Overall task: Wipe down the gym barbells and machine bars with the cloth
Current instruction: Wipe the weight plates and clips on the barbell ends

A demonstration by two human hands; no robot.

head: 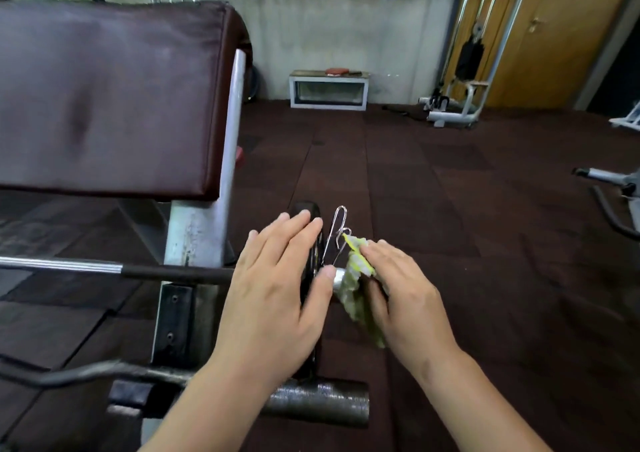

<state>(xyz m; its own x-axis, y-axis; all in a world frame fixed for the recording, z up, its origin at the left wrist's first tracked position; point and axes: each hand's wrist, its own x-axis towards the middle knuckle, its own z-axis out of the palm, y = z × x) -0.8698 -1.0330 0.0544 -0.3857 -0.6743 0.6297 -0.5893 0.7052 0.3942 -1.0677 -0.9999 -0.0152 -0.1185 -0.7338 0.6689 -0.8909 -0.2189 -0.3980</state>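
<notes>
The left hand (277, 285) is lying on the plate (309, 214) at the bar's (173, 273) right end, fingers (294, 231) straight and spread, thumb touching the bare bar tip. The right hand (405, 289) is curling its fingers round the cloth (353, 287), pressing it over that tip, beside the clip (334, 237).

Two hands (273, 289) (405, 295), one cloth (356, 299), two barbells (104, 268) (86, 373), one plate (308, 216), one clip (334, 233).
</notes>
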